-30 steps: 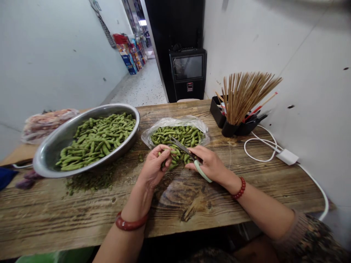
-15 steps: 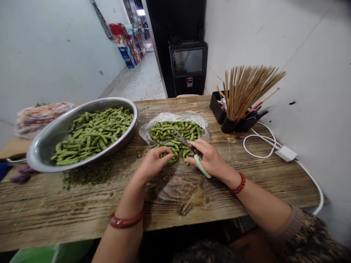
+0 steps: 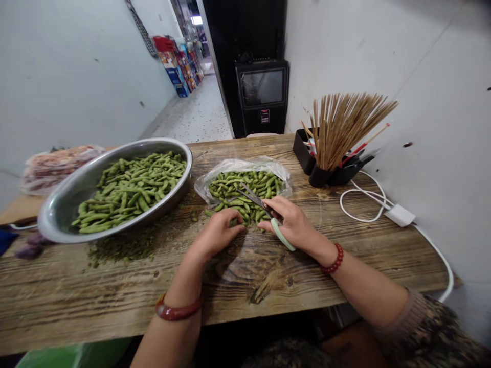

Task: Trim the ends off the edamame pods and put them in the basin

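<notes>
Hands (image 3: 219, 232) near green, curved pods (image 3: 249, 179); scissors (image 3: 264, 206) (mint-handled) in right (image 3: 289, 221).

We cannot tell whether the left hand (image 3: 220, 232), curled inward, holds anything. The right hand (image 3: 290, 221) hides part of the scissors (image 3: 279, 231) from us. At eleven o'clock, print on the boxes (image 3: 179, 69) is too blurred for us to read. Frame edges crop a blue item (image 3: 5, 241) at nine and the patterned sleeve (image 3: 441, 329) at four.
</notes>
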`<state>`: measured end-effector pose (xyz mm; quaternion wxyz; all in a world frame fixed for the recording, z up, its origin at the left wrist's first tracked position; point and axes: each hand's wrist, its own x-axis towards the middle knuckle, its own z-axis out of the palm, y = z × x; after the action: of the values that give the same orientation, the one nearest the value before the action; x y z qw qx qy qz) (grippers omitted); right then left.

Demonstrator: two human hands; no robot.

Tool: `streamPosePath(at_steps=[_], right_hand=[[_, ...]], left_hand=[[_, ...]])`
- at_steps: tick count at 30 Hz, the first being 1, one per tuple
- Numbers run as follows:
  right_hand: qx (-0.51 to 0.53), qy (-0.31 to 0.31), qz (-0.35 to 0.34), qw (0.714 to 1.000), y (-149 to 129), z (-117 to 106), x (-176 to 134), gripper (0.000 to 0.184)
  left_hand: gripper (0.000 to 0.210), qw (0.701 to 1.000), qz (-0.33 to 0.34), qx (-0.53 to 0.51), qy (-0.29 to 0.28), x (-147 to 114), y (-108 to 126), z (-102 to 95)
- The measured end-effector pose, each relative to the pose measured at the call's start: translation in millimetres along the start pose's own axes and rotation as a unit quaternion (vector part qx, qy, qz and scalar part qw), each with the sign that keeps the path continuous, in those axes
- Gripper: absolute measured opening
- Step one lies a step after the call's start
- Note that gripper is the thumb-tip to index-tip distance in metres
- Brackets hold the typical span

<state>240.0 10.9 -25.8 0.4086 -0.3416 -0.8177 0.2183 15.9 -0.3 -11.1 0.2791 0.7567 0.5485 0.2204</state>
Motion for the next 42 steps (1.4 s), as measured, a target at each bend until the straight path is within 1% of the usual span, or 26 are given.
streamPosePath(at_steps=[3, 5, 8, 11, 14, 18, 22, 26, 30, 33, 36, 42], right_hand=[[0.007, 0.01, -0.009, 1.0, 1, 1, 1, 0.046], [0.012, 0.012, -0.009, 1.0, 2, 1, 1, 0.047], [0.015, 0.01, 0.0, 1.0, 3, 1, 1, 0.046], [0.016, 0.007, 0.004, 1.0, 2, 1, 0, 0.047], [0.018, 0.004, 0.005, 1.0, 1, 1, 0, 0.047], [0.018, 0.006, 0.004, 1.0, 1, 2, 0, 0.043], [0.013, 0.011, -0.005, 1.0, 4, 3, 0, 0.044], [0.004, 0.012, -0.008, 1.0, 5, 3, 0, 0.042], [0.005, 0.005, -0.009, 1.0, 4, 3, 0, 0.044], [0.015, -0.012, -0.01, 1.0, 3, 3, -1, 0.046], [0.028, -0.037, -0.014, 0.999, 1, 1, -1, 0.051], [0.025, -0.096, -0.024, 0.995, -7, -2, -1, 0.062]], left_hand=[[0.007, 0.992, -0.019, -0.107, 0.067, -1, 7, -4.4], [0.012, 0.977, -0.058, -0.186, 0.085, -2, 12, -6.6], [0.022, 0.934, -0.119, -0.326, 0.086, -5, 16, -6.9], [0.031, 0.89, -0.149, -0.423, 0.084, -6, 18, -6.0], [0.029, 0.866, -0.155, -0.47, 0.073, -7, 20, -6.7], [0.025, 0.849, -0.135, -0.507, 0.063, -8, 21, -8.5], [0.024, 0.843, -0.113, -0.523, 0.059, -10, 22, -8.9], [0.023, 0.845, -0.101, -0.522, 0.053, -11, 23, -9.5], [0.024, 0.847, -0.113, -0.515, 0.074, -9, 23, -8.5], [0.028, 0.847, -0.142, -0.503, 0.094, -8, 22, -5.8], [0.029, 0.855, -0.158, -0.484, 0.095, -7, 22, -2.4], [0.025, 0.872, -0.138, -0.457, 0.107, -5, 24, 2.0]])
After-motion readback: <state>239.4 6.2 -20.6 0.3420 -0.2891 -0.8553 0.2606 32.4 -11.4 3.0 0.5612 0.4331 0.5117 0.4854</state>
